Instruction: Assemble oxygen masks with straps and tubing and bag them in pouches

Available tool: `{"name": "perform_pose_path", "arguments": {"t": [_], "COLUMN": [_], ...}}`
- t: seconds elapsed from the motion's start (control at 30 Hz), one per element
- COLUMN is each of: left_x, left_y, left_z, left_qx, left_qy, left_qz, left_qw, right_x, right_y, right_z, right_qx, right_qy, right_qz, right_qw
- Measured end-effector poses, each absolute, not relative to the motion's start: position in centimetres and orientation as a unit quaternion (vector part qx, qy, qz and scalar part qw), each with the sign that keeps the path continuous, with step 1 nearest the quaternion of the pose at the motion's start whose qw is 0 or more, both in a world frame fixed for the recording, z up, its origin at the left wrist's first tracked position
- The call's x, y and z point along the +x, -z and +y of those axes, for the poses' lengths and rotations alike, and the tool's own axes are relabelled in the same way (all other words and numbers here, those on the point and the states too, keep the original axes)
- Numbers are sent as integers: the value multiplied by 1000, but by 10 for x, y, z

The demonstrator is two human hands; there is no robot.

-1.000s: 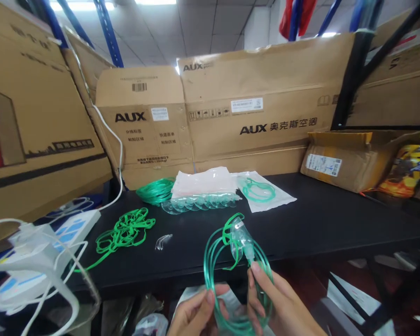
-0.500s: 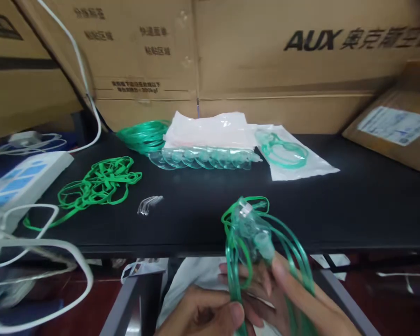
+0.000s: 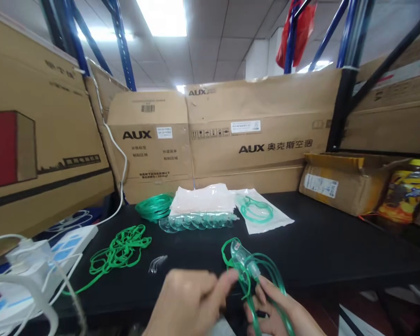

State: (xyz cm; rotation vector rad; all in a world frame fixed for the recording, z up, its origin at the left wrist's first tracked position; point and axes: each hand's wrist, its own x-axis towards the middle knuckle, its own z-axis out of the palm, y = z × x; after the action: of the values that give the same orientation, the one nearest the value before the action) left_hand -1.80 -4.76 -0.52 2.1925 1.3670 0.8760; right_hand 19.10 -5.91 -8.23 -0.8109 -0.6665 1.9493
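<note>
1. Right hand (image 3: pixel 296 313) holds the clear mask (image 3: pixel 238 254) near its connector (image 3: pixel 254 269), fingertips closed just below it, with green tubing (image 3: pixel 271 267) gathered in the same grasp.
2. Left hand (image 3: pixel 185 298) is blurred, its fingers curled and its thumb extended toward the lower left side of the mask; I cannot tell whether it pinches the tubing or merely overlaps it in this view.
3. Between the hands and ahead of them, the mask is tilted, seen against the near part of the tabletop (image 3: pixel 318 242), its bright green strap (image 3: pixel 224 252) looping out to the left.
4. Bearing the load at the connector seems wise, since the thin shell could crease if squeezed.
5. Even loops without kinks look best for the tubing; the strap is better held apart, as the two could tangle.
6. Small left-side movements suit this space: tangled green cord (image 3: pixel 125 241) and small pale strips (image 3: pixel 163 258) lie on the tabletop nearby, where a sweep could disturb them.
</note>
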Motion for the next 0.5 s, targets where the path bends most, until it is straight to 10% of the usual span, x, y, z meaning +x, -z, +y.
{"name": "perform_pose_path", "arguments": {"t": [0.13,0.5], "left_x": [16,91], "left_y": [-61,-55], "left_z": [22,167], "left_qx": [796,753], "left_qy": [-236,-59], "left_qz": [554,654], "left_qw": [-54,-26], "right_x": [194,192], "right_y": [84,101], "right_z": [-55,-45], "right_qx": [-331,-324], "right_qy": [-769,-764], "right_qz": [-283,-322], "right_qw": [468,456]}}
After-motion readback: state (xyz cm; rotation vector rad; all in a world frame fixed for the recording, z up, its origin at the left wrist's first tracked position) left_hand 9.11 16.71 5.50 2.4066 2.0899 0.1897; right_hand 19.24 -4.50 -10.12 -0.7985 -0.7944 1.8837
